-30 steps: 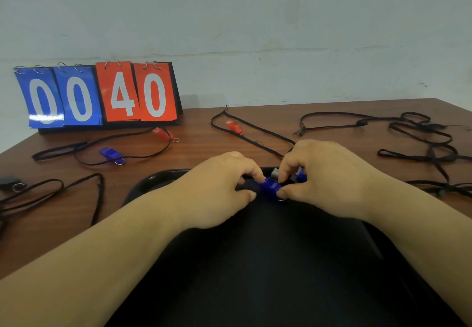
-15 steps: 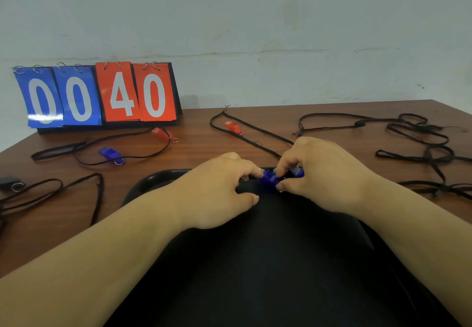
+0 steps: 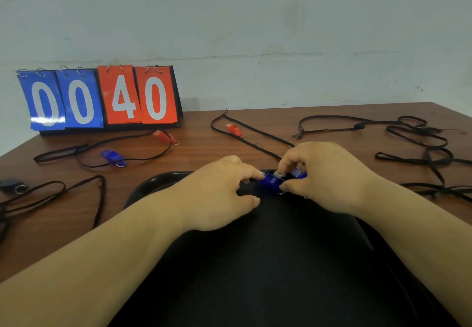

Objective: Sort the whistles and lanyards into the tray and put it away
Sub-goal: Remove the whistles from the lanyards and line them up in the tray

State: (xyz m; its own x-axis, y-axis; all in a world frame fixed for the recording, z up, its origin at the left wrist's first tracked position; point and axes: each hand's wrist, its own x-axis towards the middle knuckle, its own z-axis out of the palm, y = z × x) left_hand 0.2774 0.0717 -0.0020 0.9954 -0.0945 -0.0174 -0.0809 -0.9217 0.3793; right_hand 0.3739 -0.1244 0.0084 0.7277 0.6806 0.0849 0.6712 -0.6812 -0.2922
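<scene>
We pinched a whistle over the tray.
Our right grip clamped the blue whistle between thumb and forefinger at the tray's far rim. Our left grip, curled, met its left end; we could not tell whether it held.

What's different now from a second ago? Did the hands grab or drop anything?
Almost nothing. The right hand still pinches the blue whistle at the far rim of the tray, and the left hand still touches it; only the fingers shuffled slightly. Nothing was taken up or let go. The other whistles, loose lanyards and scoreboard on the table lie as before.
</scene>
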